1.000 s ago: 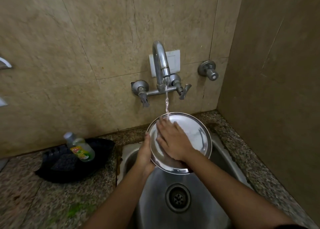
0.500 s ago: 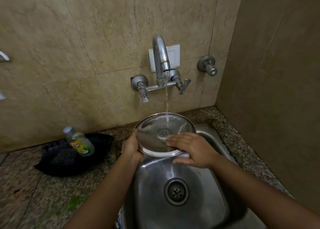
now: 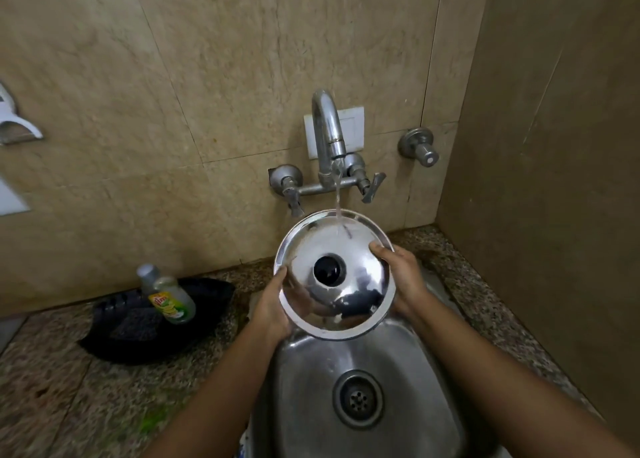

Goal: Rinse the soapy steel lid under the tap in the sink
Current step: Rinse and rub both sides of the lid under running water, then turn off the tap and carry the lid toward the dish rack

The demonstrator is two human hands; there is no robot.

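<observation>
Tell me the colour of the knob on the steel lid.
Black; the knob sits at the centre of the shiny steel lid, clearest in the head view.

A home kitchen wash corner is showing here: a steel sink (image 3: 363,371) sitting in a granite bench (image 3: 69,388), a wall tap (image 3: 327,139) running against beige tiles (image 3: 207,76), a dish-soap bottle (image 3: 171,298) lying nearby.

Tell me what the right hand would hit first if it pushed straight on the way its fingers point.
The right hand points up and left across the steel lid it grips by the rim. Pushed on, its fingers would probably meet the black knob at the lid's centre first; depth is unclear.
</observation>
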